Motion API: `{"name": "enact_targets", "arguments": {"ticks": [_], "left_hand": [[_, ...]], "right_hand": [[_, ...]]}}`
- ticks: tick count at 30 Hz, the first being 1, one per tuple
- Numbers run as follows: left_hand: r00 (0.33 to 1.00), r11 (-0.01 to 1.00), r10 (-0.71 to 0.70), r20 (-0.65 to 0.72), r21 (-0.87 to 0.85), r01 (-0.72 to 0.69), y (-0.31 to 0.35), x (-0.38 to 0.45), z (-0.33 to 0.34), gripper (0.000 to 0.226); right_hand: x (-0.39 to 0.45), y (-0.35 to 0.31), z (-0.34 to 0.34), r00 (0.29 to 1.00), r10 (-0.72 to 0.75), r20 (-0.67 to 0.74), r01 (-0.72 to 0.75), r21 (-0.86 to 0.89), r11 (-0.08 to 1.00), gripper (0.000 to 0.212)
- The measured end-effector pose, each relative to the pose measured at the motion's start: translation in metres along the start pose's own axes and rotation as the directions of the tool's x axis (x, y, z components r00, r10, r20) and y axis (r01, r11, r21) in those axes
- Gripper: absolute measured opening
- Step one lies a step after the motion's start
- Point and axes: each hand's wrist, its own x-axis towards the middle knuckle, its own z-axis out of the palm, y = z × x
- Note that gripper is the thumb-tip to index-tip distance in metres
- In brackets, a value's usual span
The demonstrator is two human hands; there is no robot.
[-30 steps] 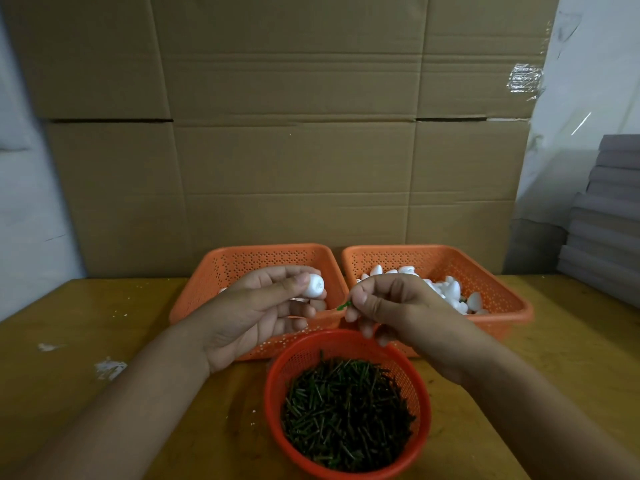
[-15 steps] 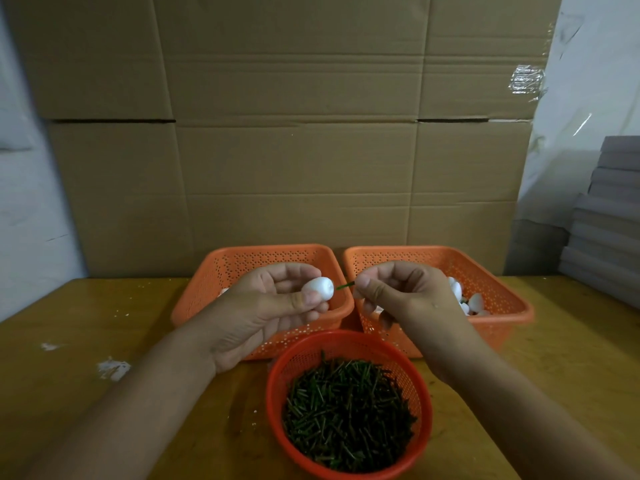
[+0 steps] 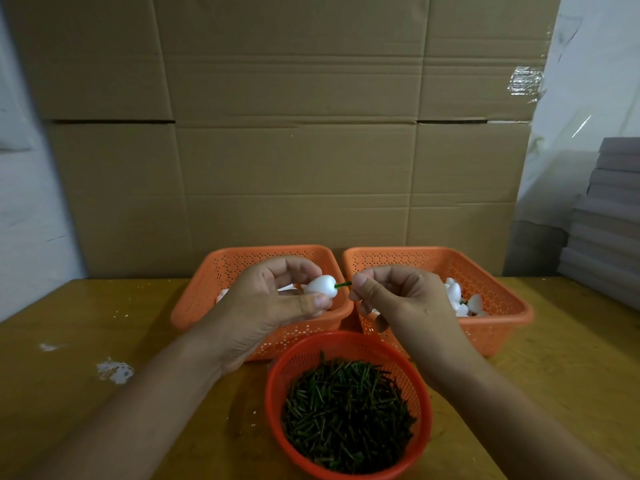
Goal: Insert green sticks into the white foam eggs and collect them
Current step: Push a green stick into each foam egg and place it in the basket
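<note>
My left hand (image 3: 273,306) holds a white foam egg (image 3: 320,285) between thumb and fingers, above the left orange basket (image 3: 221,271). A green stick (image 3: 343,284) pokes out of the egg's right end. My right hand (image 3: 398,296) pinches the stick's other end between thumb and forefinger. The right orange basket (image 3: 502,299) holds several loose white eggs (image 3: 457,299). In front, a round red basket (image 3: 419,386) is full of green sticks (image 3: 346,414).
The baskets stand on a yellow wooden table (image 3: 104,323) with white foam crumbs (image 3: 114,372) at the left. A cardboard wall (image 3: 294,133) rises behind the baskets. Grey stacked sheets (image 3: 609,216) lie at the far right.
Both hands have risen from just above the round basket. The right hand brought the stick's tip to the egg, and the stick now sits in the egg's end.
</note>
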Motion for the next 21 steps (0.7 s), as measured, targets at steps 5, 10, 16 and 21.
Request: {"name": "enact_targets", "arguments": {"ticks": [5, 10, 16, 21], "left_hand": [[1.0, 0.998, 0.019, 0.003, 0.064, -0.019, -0.001, 0.0, 0.0, 0.029], [0.999, 0.992, 0.049, 0.015, 0.12, -0.05, -0.003, 0.001, 0.002, 0.027], [0.998, 0.99, 0.06, 0.005, 0.129, -0.06, -0.005, 0.001, 0.004, 0.028], [0.998, 0.989, 0.061, -0.005, 0.139, -0.06, -0.001, 0.0, 0.002, 0.029]], "right_hand": [[-0.001, 0.0, 0.002, 0.999, -0.022, 0.029, 0.022, -0.005, 1.0, 0.016], [-0.001, 0.004, 0.005, 0.999, -0.026, 0.026, 0.026, 0.003, 1.0, 0.015], [-0.002, 0.008, 0.007, 1.0, -0.022, 0.017, 0.022, -0.011, 1.0, 0.014], [-0.002, 0.011, 0.006, 0.998, 0.03, 0.058, -0.028, -0.035, 0.999, 0.017]]}}
